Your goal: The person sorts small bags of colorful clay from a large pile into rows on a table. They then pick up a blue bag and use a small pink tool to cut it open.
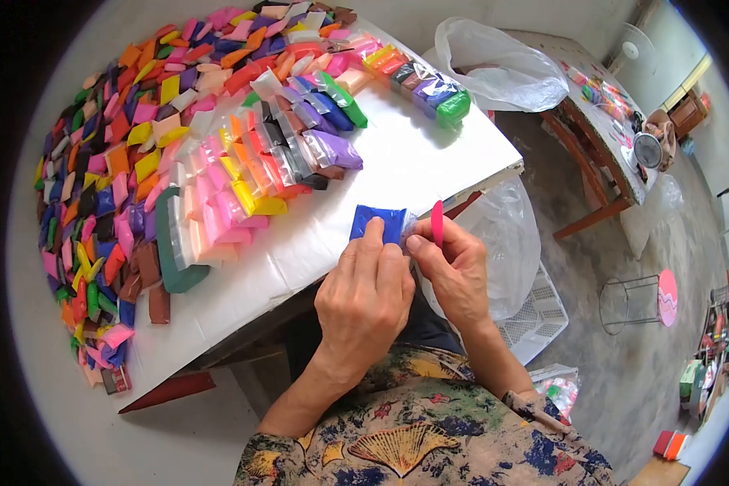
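Observation:
A blue packet (390, 217) in clear wrapping lies at the front edge of the white table. My left hand (364, 296) rests on it, with the index finger extended over its blue face. At the packet's clear right end, my right hand (455, 271) pinches with thumb and fingers. A pink flat tool (437, 223) sticks up from between the fingers of that hand. Beyond the packet, rows of wrapped coloured packets (259, 162) stand on the table.
Many small coloured packets (121, 186) cover the left of the white table (429, 166). A clear plastic bag (502, 69) lies at its far corner. Below the right edge are another bag (502, 251) and a white crate (539, 320). A round stool (667, 297) stands farther right.

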`<action>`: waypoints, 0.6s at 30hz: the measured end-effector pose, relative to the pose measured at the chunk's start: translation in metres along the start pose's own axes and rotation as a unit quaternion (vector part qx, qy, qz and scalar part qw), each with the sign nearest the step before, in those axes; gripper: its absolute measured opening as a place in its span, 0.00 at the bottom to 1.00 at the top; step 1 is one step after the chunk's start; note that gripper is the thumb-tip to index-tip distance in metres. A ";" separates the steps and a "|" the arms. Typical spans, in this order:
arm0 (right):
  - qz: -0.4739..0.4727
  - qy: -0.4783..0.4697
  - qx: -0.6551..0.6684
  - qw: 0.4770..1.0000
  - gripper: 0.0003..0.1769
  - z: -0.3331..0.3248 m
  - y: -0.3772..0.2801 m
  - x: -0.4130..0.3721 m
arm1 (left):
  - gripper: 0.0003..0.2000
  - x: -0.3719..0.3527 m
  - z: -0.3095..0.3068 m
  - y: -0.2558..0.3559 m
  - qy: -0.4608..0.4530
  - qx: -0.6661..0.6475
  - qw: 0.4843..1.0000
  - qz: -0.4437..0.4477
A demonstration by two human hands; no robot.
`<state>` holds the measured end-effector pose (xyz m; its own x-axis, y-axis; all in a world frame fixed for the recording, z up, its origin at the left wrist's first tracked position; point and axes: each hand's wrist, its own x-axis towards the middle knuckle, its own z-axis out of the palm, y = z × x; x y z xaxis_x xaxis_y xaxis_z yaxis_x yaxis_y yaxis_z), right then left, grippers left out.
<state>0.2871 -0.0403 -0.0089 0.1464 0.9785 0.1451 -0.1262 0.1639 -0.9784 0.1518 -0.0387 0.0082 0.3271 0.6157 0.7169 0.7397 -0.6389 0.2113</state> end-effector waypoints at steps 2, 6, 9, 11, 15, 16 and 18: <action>-0.014 -0.009 -0.011 1.000 0.05 -0.002 -0.001 0.001 | 0.10 -0.002 0.001 -0.002 0.008 -0.001 1.000 0.006; -0.082 -0.024 -0.076 0.993 0.05 -0.005 -0.004 0.006 | 0.12 0.000 -0.007 -0.004 -0.009 -0.085 0.995 -0.043; -0.093 -0.038 -0.095 0.990 0.04 -0.009 -0.010 0.007 | 0.16 0.006 -0.011 -0.006 -0.031 -0.155 0.983 -0.095; -0.084 -0.046 -0.087 0.992 0.04 -0.011 -0.012 0.009 | 0.18 0.013 -0.011 -0.008 -0.044 -0.206 0.968 -0.138; -0.077 -0.065 -0.088 0.991 0.03 -0.017 -0.014 0.014 | 0.22 0.027 -0.010 -0.025 -0.064 -0.142 0.988 0.003; -0.075 -0.071 -0.092 0.990 0.03 -0.018 -0.013 0.016 | 0.22 0.027 -0.007 -0.030 -0.079 -0.192 0.978 -0.012; -0.067 -0.078 -0.079 0.992 0.04 -0.019 -0.013 0.019 | 0.22 0.024 0.002 -0.038 -0.110 -0.291 0.949 -0.043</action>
<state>0.3102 -0.0264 0.0036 -0.0030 0.9587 0.2843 0.0407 0.2842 -0.9579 0.1325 0.0013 0.0165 0.4420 0.7180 0.5377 0.3402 -0.6889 0.6401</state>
